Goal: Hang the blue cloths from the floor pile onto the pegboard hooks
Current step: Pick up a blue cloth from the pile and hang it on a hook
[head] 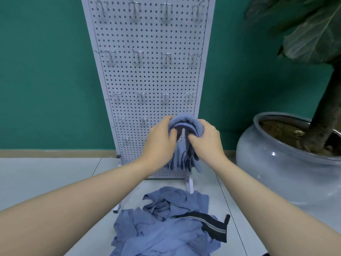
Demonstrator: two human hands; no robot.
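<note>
Both hands, left hand (160, 137) and right hand (204, 139), grip my blue cloth (186, 124) (soft, limp); I'd hold its folded top, probably near a pegboard hook (143, 119).

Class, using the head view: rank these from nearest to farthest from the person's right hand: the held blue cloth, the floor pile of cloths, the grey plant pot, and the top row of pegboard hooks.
1. Held blue cloth, gripped by the right hand.
2. Floor pile, below on the tiles.
3. Grey plant pot, to the right; too close to the pile to rank firmly.
4. Top row of hooks, high on the pegboard.
</note>
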